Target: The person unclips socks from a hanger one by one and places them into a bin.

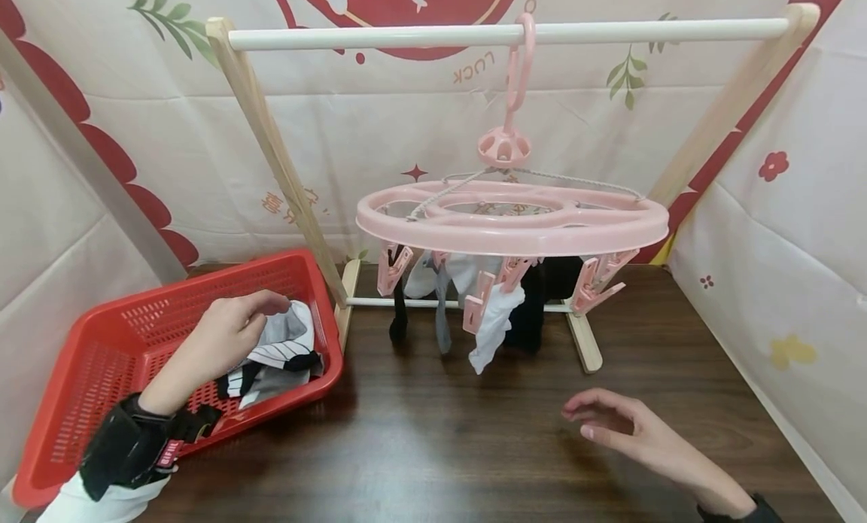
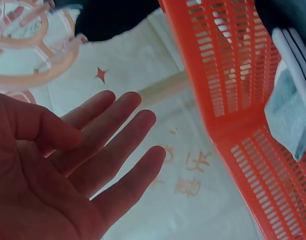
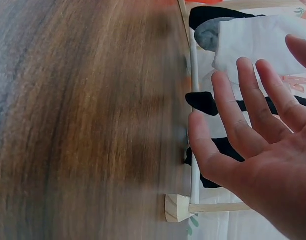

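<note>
place: staged home laundry corner | landmark: wooden drying rack [image 1: 284, 162] on a dark wood table [image 1: 433, 448] | hanging from its rail: pink clip hanger [image 1: 512, 220] with socks [image 1: 494, 323] | left of rack: red laundry basket [image 1: 101, 357] | behind rack: printed fabric backdrop [image 1: 379, 132]

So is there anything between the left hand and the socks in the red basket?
Nothing visible. The left hand hovers open inside the red basket, directly over the striped socks, with no object between them. The basket's walls are already cleared.
</note>
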Available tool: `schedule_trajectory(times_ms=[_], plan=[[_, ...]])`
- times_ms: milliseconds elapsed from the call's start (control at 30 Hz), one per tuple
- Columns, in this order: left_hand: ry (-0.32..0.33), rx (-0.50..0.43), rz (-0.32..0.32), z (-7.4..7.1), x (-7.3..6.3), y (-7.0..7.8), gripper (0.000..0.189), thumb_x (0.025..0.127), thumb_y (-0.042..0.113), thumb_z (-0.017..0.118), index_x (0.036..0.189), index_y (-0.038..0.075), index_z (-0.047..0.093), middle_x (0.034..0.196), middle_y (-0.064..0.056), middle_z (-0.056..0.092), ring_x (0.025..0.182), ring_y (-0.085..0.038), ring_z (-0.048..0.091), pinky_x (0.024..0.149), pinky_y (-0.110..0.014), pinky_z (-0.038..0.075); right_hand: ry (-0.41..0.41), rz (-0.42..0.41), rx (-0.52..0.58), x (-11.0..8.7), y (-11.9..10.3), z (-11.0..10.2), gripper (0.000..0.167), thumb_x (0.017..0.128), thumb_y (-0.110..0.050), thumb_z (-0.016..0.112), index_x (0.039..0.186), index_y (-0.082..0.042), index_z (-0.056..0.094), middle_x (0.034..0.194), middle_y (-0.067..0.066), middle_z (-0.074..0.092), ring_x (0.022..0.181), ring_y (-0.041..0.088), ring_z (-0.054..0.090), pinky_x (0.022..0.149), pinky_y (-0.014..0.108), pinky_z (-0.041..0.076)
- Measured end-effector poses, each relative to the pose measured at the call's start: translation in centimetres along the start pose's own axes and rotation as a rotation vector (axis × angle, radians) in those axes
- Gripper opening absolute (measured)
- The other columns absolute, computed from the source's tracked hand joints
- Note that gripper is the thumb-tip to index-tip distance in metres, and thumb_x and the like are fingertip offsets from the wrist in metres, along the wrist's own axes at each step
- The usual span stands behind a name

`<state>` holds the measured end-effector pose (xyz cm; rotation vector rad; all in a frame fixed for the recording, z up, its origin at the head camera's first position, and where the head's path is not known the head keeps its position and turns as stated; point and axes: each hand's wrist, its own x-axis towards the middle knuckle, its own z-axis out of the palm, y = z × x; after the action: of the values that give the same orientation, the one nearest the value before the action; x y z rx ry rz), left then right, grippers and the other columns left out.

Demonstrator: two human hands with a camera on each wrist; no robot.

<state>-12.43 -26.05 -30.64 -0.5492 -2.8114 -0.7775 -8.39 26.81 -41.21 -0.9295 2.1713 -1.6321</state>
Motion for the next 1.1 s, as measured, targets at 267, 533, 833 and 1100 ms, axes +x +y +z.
schedule_trajectory(times_ms=[267, 533, 833, 1100], plan=[[-0.057, -0.005, 0.055, 0.8, 0.1, 1.8, 0.026, 0.086, -0.007, 0.053, 0.107, 0.001, 0.068, 0.096, -0.010, 0.070, 0.081, -0.022, 0.064, 0.065, -0.036, 0.047, 0.020, 0.082, -0.002, 0.3, -0.8, -0.5, 0.028, 0.095, 0.008, 0.049, 0.123, 0.010, 0.052, 0.114, 0.023, 0.061, 0.106, 0.023, 0.062, 0.082, 0.030, 0.052], [-0.062, 0.013, 0.125, 1.3, 0.3, 3.7, 0.026, 0.085, -0.007, 0.057, 0.107, -0.001, 0.068, 0.097, -0.011, 0.069, 0.071, -0.017, 0.058, 0.061, -0.034, 0.047, 0.085, 0.096, -0.094, 0.8, -2.1, -2.5, 0.026, 0.095, 0.006, 0.052, 0.121, 0.007, 0.053, 0.111, 0.011, 0.065, 0.101, 0.018, 0.064, 0.080, 0.031, 0.053], [-0.013, 0.040, 0.181, 1.0, 0.7, 6.2, 0.028, 0.083, -0.007, 0.059, 0.108, 0.002, 0.068, 0.099, -0.007, 0.069, 0.063, -0.011, 0.047, 0.059, -0.031, 0.041, 0.192, 0.093, -0.264, 1.5, -5.2, -5.0, 0.025, 0.095, 0.004, 0.054, 0.120, 0.003, 0.057, 0.107, 0.012, 0.067, 0.097, 0.015, 0.065, 0.076, 0.027, 0.053], [0.021, 0.073, 0.230, -0.2, 2.3, 7.1, 0.022, 0.081, -0.007, 0.058, 0.098, 0.003, 0.069, 0.088, -0.004, 0.068, 0.069, -0.016, 0.055, 0.063, -0.035, 0.046, 0.221, 0.026, -0.347, 2.7, -8.6, -6.8, 0.026, 0.092, 0.010, 0.056, 0.115, 0.000, 0.060, 0.105, 0.015, 0.068, 0.094, 0.016, 0.066, 0.074, 0.026, 0.053]])
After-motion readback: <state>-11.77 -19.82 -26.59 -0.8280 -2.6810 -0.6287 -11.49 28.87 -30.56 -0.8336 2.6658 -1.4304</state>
